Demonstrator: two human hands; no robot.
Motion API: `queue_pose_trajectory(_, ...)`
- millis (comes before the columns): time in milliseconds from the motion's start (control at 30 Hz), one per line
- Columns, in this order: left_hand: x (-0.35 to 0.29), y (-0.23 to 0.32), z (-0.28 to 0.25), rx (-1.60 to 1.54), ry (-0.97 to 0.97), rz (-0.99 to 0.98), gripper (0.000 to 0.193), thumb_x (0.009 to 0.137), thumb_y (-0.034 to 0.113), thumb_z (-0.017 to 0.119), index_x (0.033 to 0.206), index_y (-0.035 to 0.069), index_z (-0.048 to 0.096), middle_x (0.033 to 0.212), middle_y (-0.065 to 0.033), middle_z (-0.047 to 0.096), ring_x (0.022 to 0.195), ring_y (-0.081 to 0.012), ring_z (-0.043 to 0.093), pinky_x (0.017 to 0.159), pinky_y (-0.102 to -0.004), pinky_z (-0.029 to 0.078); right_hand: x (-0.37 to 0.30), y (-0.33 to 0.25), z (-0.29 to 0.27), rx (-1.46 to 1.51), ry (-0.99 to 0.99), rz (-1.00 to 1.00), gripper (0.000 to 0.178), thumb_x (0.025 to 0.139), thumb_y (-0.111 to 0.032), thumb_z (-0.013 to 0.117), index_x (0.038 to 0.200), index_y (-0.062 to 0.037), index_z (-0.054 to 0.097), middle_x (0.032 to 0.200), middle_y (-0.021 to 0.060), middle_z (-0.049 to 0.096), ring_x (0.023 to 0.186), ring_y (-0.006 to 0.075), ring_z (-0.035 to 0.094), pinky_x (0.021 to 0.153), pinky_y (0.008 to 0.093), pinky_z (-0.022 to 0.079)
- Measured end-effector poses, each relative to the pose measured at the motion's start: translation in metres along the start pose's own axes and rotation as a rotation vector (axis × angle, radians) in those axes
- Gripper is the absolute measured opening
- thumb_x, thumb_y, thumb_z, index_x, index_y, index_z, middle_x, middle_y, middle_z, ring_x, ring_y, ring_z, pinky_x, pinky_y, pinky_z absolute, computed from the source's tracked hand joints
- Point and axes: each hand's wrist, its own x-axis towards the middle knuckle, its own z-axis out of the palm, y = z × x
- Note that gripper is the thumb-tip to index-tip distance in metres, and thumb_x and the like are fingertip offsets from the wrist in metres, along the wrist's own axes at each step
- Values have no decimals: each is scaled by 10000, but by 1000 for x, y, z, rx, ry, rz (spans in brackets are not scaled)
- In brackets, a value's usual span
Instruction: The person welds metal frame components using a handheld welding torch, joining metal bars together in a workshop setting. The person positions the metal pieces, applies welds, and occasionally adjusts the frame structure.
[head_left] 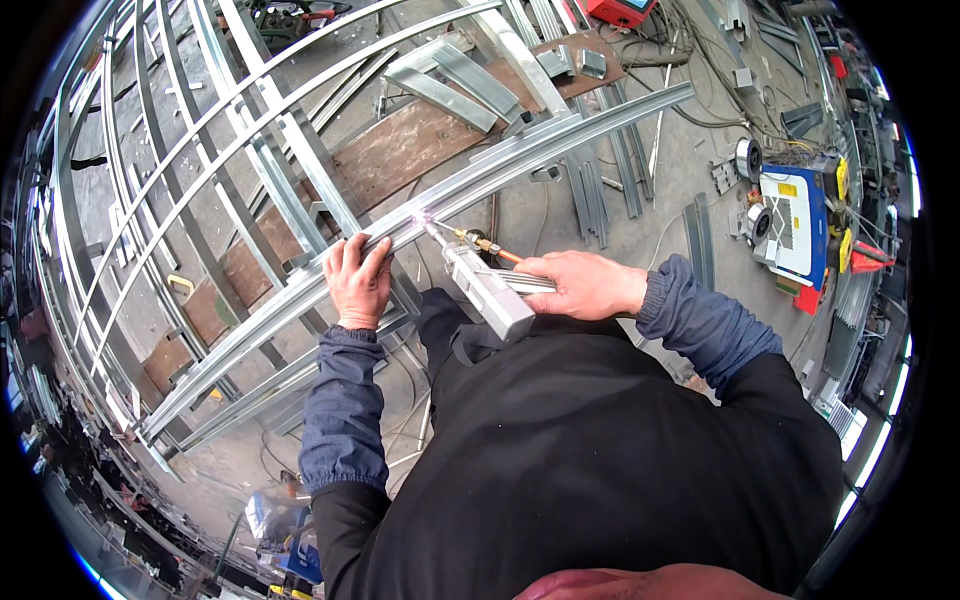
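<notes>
In my right hand (582, 284) is a welding gun (490, 300) with a boxy grey body and a brass-and-orange fitting (484, 243) along its side. My fingers are wrapped round its handle. Its tip meets a long galvanized steel rail (560, 146), where a small pinkish-white glow (424, 216) shows. The rail runs slantwise from lower left to upper right. Just left of the glow, my left hand (358, 280) grips the rail, its fingers bent over the top edge; the underside of that grip is hidden.
A large steel frame with crossbars and curved bars (240, 140) spreads to the left. Short channel pieces (440, 96) lie on a rusty plate (400, 150) beyond the rail. At right stand a blue-and-white machine (795, 225) and wire spools (748, 160). Cables (690, 85) cross the floor.
</notes>
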Motion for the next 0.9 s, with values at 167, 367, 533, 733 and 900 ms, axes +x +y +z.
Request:
queue_pose_trajectory(167,-2,-1,2,-5,7,-1,365,825,225,867,1182,257,794,1246,-33,675,1171,-332,612,1026,-490,458,2,6,1,-9,-14,15,530,1044,-371,662,1456,-44,601,1239,240,699,1186,449,650,1027,508,515)
queue_pose_trajectory(367,-1,-2,2,-8,-3,7,384,826,215,866,1199,263,786,1250,-35,673,1174,-335,613,1020,-492,459,1,7,0,3,4,1,530,1040,-359,662,1466,-51,598,1233,246,701,1185,452,651,1028,508,513)
queue_pose_trajectory(533,-4,-4,4,-7,3,4,405,820,213,869,1209,275,777,1253,-38,674,1172,-339,616,1018,-498,460,0,7,-2,3,-1,5,530,1037,-352,659,1472,-55,596,1226,248,701,1180,452,653,1023,509,513)
queue_pose_trajectory(733,-3,-2,5,-12,41,13,411,816,213,874,1209,273,770,1246,-36,678,1162,-339,620,1015,-502,463,-1,9,-2,3,8,6,524,1033,-346,662,1466,-59,601,1205,253,701,1161,454,659,1011,511,518)
queue_pose_trajectory(900,-2,-2,5,-13,27,12,415,814,222,878,1212,266,769,1252,-33,675,1167,-342,617,1016,-503,466,-2,11,-3,14,-6,25,528,1030,-356,666,1466,-63,606,1212,248,702,1167,446,661,1016,505,517)
